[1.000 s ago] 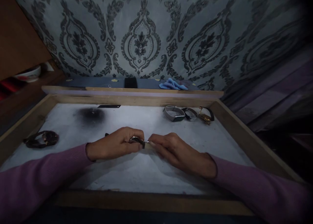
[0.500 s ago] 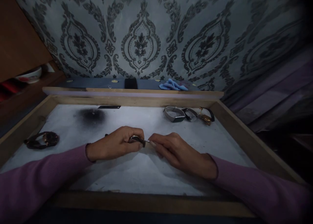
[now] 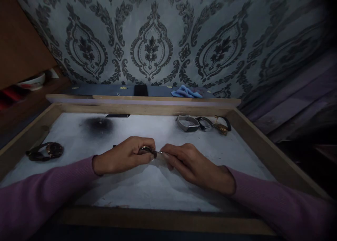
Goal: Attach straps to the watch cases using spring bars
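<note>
Near the middle of the white-bottomed tray, my left hand [image 3: 126, 155] is closed round a watch [image 3: 145, 149], whose round case shows between thumb and forefinger. My right hand [image 3: 193, 163] pinches a small, thin metal piece [image 3: 159, 152] that meets the dark strap end at the watch. What exactly this piece is cannot be made out. Both hands are a little above the tray floor, fingertips close together but apart.
A dark watch [image 3: 46, 151] lies at the tray's left. Several watches and bands, one a grey band [image 3: 187, 123], sit at the back right. A black flat strip [image 3: 117, 115] lies by the back wall [image 3: 147, 109]. Behind it rests a blue cloth [image 3: 186, 92].
</note>
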A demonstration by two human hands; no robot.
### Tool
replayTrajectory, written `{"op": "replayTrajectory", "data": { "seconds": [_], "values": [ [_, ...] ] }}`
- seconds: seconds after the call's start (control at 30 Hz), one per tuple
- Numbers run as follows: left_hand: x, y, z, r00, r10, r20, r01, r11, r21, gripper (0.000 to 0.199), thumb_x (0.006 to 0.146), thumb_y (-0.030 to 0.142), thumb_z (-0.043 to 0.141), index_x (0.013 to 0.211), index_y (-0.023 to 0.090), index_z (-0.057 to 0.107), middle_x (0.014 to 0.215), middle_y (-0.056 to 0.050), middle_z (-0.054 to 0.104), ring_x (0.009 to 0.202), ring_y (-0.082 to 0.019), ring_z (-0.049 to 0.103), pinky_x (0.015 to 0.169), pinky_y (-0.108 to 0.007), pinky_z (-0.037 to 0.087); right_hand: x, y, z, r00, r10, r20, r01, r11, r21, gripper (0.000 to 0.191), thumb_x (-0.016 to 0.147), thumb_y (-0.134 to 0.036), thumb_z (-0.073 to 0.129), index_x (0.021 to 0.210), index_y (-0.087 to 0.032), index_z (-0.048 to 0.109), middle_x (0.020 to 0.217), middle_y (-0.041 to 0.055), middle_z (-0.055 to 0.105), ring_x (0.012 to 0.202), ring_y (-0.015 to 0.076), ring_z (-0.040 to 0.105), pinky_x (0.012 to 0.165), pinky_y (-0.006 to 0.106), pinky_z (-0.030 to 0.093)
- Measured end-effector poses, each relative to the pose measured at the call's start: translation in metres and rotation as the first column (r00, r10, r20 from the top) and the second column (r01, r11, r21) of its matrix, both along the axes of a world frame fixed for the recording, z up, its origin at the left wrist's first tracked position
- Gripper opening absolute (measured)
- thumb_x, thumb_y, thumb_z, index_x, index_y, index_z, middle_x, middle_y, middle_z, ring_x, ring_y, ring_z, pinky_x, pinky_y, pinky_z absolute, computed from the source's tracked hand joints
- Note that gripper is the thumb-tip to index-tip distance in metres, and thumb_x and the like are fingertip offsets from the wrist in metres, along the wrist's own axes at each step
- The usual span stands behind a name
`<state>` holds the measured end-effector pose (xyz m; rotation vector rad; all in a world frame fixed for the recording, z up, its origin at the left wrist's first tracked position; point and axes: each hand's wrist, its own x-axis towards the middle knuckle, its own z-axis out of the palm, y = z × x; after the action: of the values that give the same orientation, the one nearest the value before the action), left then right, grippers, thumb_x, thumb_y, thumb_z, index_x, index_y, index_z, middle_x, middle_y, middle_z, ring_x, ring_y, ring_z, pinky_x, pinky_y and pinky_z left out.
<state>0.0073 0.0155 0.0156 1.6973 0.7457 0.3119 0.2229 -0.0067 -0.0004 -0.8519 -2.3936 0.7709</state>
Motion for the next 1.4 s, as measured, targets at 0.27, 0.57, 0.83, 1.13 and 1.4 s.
{"op": "replayTrajectory", "data": {
  "seconds": [0.27, 0.57, 0.83, 1.13, 1.4],
  "values": [
    [-0.0016, -0.0009, -0.0002, 1.000, 0.002, 0.002, -0.002, 1.000, 0.019, 0.012, 0.086, 0.025, 0.050, 0.085, 0.015, 0.056, 0.067, 0.005, 0.040, 0.059, -0.009, 0.033, 0.054, -0.022, 0.029, 0.0002, -0.0010, 0.0004, 1.000, 0.004, -0.012, -0.004, 1.000, -0.003, 0.020, 0.095, -0.015, 0.038, 0.081, -0.016, 0.051, 0.058, -0.0023, 0.055, 0.047, 0.0088, 0.050, 0.049, 0.020, 0.035],
    [-0.0013, -0.0012, -0.0005, 0.999, -0.007, -0.040, 0.012, 0.993, 0.117, 0.015, 0.087, 0.029, 0.049, 0.083, 0.016, 0.055, 0.067, 0.004, 0.043, 0.060, -0.010, 0.036, 0.056, -0.022, 0.033, 0.0001, -0.0008, -0.0006, 1.000, -0.010, 0.007, 0.010, 1.000, 0.013, 0.020, 0.095, -0.016, 0.038, 0.081, -0.017, 0.052, 0.057, -0.0016, 0.057, 0.047, 0.0094, 0.051, 0.049, 0.021, 0.036],
    [-0.0005, -0.0013, -0.0003, 0.998, -0.006, -0.057, 0.014, 0.989, 0.147, 0.018, 0.088, 0.030, 0.048, 0.078, 0.016, 0.053, 0.066, 0.004, 0.044, 0.061, -0.011, 0.039, 0.058, -0.022, 0.036, -0.0001, -0.0018, -0.0001, 1.000, -0.016, 0.026, 0.017, 1.000, -0.016, 0.018, 0.094, -0.015, 0.037, 0.082, -0.017, 0.051, 0.058, -0.0003, 0.058, 0.048, 0.0102, 0.053, 0.050, 0.021, 0.036],
    [-0.0007, -0.0012, 0.0007, 0.999, 0.000, -0.054, 0.008, 0.988, 0.155, 0.017, 0.088, 0.031, 0.048, 0.081, 0.017, 0.054, 0.064, 0.004, 0.042, 0.060, -0.011, 0.038, 0.056, -0.022, 0.035, 0.0007, -0.0023, -0.0007, 1.000, -0.026, 0.009, 0.025, 0.999, 0.034, 0.020, 0.094, -0.014, 0.038, 0.081, -0.016, 0.053, 0.059, -0.0013, 0.055, 0.047, 0.0089, 0.048, 0.048, 0.021, 0.035],
    [-0.0018, -0.0009, 0.0005, 0.998, 0.001, -0.061, 0.007, 0.991, 0.135, 0.013, 0.088, 0.025, 0.048, 0.084, 0.015, 0.055, 0.066, 0.005, 0.040, 0.059, -0.010, 0.034, 0.055, -0.023, 0.029, 0.0026, -0.0015, -0.0010, 1.000, 0.004, -0.009, -0.003, 1.000, 0.029, 0.019, 0.092, -0.013, 0.040, 0.080, -0.015, 0.054, 0.058, -0.0009, 0.055, 0.046, 0.0088, 0.048, 0.047, 0.021, 0.033]
  ]
}}
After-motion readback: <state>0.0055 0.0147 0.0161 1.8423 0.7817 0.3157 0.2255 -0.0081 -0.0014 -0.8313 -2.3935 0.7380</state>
